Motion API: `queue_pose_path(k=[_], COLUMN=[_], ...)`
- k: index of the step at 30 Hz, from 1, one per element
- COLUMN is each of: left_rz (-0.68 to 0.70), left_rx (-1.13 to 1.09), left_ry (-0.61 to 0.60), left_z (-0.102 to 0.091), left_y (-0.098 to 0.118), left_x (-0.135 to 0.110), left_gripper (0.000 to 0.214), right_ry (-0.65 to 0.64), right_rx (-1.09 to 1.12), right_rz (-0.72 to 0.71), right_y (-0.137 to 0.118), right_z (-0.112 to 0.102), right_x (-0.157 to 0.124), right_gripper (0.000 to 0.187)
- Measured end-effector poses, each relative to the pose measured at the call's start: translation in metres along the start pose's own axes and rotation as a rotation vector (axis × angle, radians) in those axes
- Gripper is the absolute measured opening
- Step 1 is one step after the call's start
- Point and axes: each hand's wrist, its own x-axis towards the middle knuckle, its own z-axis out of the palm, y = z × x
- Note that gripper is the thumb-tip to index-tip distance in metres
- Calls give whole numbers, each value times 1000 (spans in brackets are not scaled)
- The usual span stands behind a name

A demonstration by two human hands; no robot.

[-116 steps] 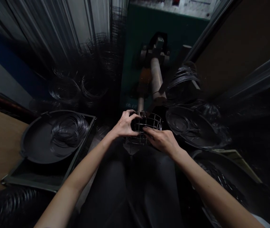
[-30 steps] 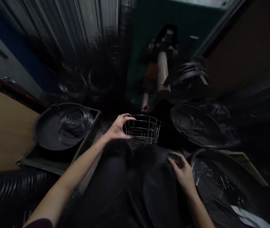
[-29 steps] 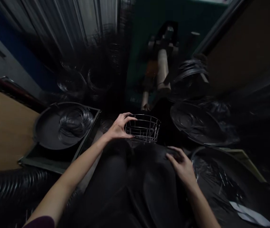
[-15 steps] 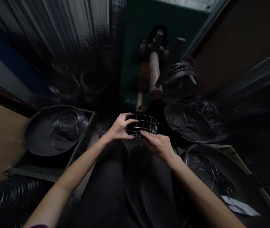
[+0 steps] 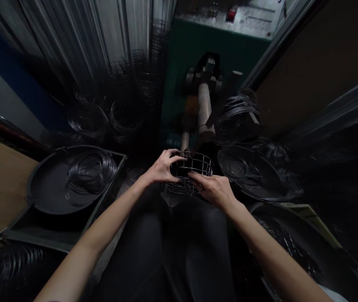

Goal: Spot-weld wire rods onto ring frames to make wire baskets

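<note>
A small round wire basket point(image 5: 194, 167) sits in front of my knees, under the green machine's roller arm point(image 5: 204, 110). My left hand point(image 5: 163, 167) curls round the basket's left side, thumb below and fingers over the rim. My right hand point(image 5: 213, 188) lies against the basket's near right side, its fingers pinched together on the wires; whether something small is in them is hidden.
A dark round pan with wire rings point(image 5: 72, 178) stands at my left on a tray. Another dark pan point(image 5: 251, 172) is at my right, a larger bin of short wire pieces point(image 5: 295, 247) nearer. Stacked wire rings point(image 5: 240, 111) hang by the machine. My dark-trousered legs point(image 5: 172, 251) fill the foreground.
My right hand came up from the bin at my lower right to the basket's near side. My left hand stayed on the basket throughout.
</note>
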Motion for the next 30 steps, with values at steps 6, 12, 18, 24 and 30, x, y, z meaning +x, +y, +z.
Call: queue_pose_path(k=[6,12,18,24,30], left_rz=[1,9,-45,-77,-67], left_rx=[-2,-12,-43,-32,-23], left_ry=[23,5,26,26,41], left_z=[-1,-4,-6,-8,-9], left_y=[-8,-11,-6,-14,-26], left_x=[7,9,11,27,37], left_gripper=[69,66,63,66,68], right_ry=[-94,-119,26,154,159], right_rx=[69,151,155,200,323], right_rz=[43,109,224,365,405], right_y=[4,3,-4,3,16], right_z=[0,-1,5,16,21], right_x=[10,15,-2,7,19], right_gripper=[29,29,27,23,24])
